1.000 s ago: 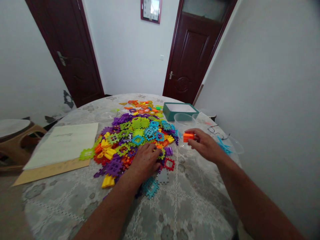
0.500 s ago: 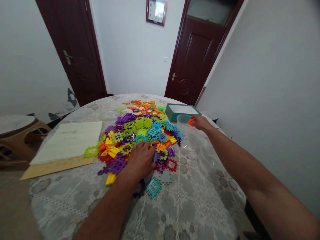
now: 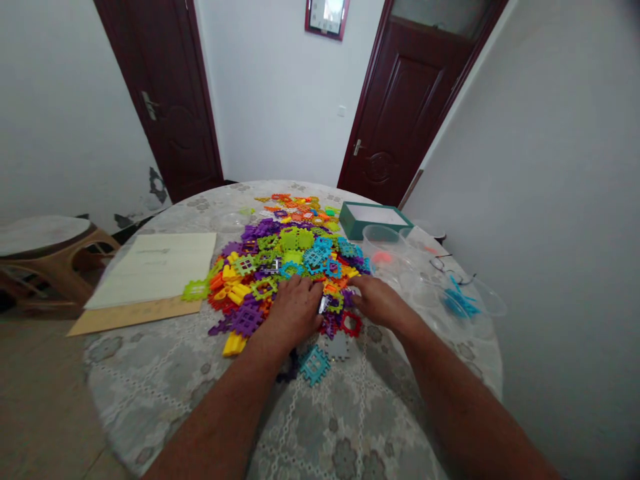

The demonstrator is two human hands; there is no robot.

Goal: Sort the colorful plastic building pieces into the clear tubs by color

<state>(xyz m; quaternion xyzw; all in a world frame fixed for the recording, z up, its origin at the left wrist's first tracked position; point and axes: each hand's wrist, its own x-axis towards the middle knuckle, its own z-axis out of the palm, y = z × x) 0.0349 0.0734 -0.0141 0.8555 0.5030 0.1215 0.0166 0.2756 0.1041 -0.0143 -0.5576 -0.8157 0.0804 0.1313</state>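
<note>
right hand [image 3: 377, 303] has swung back from the clear cup [image 3: 381, 233] to the right edge of the pile of plastic pieces [image 3: 294, 241], and something orange-red [image 3: 383, 258] now shows low in the cup. its fingers are bent by a purple piece [image 3: 349, 298], but can't tell how far open they are or if they've got hold of anything. left hand [image 3: 296, 312] is palm down on the near side of the pile, fingers a bit curled, thumb next to a shiny piece [image 3: 323, 305], can't tell if it's gripping that either. pile sits mid table [image 3: 400, 407], with 1 red frame [image 3: 351, 324], 1 grey square [image 3: 337, 347] and 1 blue square [image 3: 315, 365] along the near edge. green box [image 3: 353, 228] is just behind the cup, blue strips [image 3: 460, 301] off to the right.
</note>
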